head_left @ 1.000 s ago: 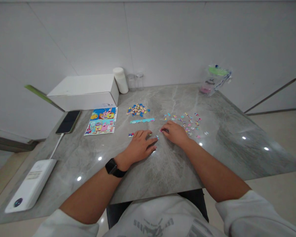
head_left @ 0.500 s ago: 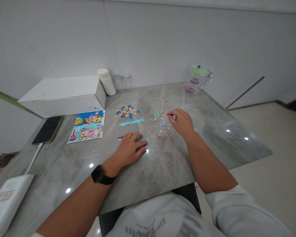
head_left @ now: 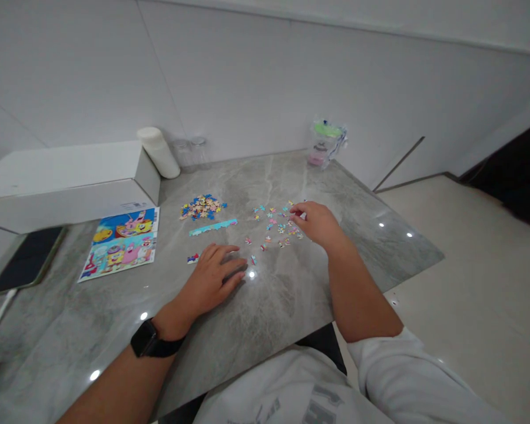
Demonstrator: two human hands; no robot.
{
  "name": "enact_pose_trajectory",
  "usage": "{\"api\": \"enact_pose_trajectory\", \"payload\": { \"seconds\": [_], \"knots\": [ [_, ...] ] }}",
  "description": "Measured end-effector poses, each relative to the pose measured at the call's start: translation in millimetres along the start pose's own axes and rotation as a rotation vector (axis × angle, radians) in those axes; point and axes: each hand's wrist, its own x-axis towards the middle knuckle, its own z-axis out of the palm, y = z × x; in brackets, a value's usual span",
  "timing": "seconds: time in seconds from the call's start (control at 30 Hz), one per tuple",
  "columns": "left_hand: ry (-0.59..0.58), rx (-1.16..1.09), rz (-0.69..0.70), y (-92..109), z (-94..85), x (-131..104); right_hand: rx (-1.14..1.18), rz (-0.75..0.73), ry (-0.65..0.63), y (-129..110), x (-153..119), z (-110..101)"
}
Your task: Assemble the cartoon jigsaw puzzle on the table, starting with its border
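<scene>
My left hand point(head_left: 214, 277) rests on the table with its fingers spread, holding nothing. By its fingertips lies a small jigsaw piece point(head_left: 253, 259), and a few joined dark blue and red pieces point(head_left: 193, 258) sit beyond its knuckles. Thumb and forefinger of my right hand point(head_left: 318, 225) are pinched at the right side of the scattered jigsaw pieces point(head_left: 271, 222); whatever is between them is too small to make out. A light-blue strip of joined pieces point(head_left: 213, 228) lies beyond my left hand, with a heap of loose pieces point(head_left: 202, 206) behind it.
A cartoon picture sheet point(head_left: 122, 244) lies at the left, near a phone point(head_left: 26, 259) with a white cable. Behind stand a white box point(head_left: 66, 176), a white bottle point(head_left: 159, 153) and clear glasses point(head_left: 198, 152). A bagged cup point(head_left: 325, 144) stands at the back right.
The view has swung right, so everything sits further left. My right hand has shifted right relative to the scattered pieces, uncovering more of them. My left hand stays spread on the table.
</scene>
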Motion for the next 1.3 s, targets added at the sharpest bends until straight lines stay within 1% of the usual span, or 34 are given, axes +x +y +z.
{"api": "enact_pose_trajectory", "payload": {
  "seconds": [0.13, 0.23, 0.3, 0.4, 0.53, 0.6, 0.67, 0.77, 0.87, 1.03, 1.13, 1.3],
  "knots": [
    [0.131, -0.025, -0.036, -5, -3.4, -1, -0.011, 0.05, -0.091, 20, 0, -10],
    [0.17, -0.041, -0.044, -7, -2.8, -1, -0.01, 0.098, -0.149, 33, 4, -9],
    [0.182, -0.051, -0.048, -8, -1.7, -1, -0.01, 0.114, -0.157, 37, 8, -5],
    [0.203, -0.07, -0.05, -11, -0.2, 0, -0.004, 0.074, -0.182, 34, 12, 6],
    [0.254, -0.072, -0.072, -14, 0.0, 0, 0.001, -0.102, -0.33, 20, 12, 22],
    [0.283, -0.064, -0.105, -15, -0.9, 0, -0.015, -0.16, -0.376, 13, 10, 28],
    [0.318, -0.059, -0.155, -16, -2.6, 1, -0.033, -0.187, -0.393, 10, 8, 32],
    [0.393, -0.066, -0.236, -14, -5.9, 2, -0.037, -0.202, -0.415, 11, 6, 36],
    [0.466, -0.084, -0.286, -13, -8.6, 3, -0.032, -0.2, -0.446, 16, 6, 38],
    [0.548, -0.116, -0.333, -14, -8.7, 3, -0.059, -0.196, -0.484, 25, 7, 31],
    [0.571, -0.133, -0.351, -14, -7.4, 3, -0.081, -0.182, -0.463, 25, 6, 28],
    [0.556, -0.143, -0.371, -13, -7.0, 3, -0.062, -0.184, -0.447, 16, 5, 31]
  ]
}}
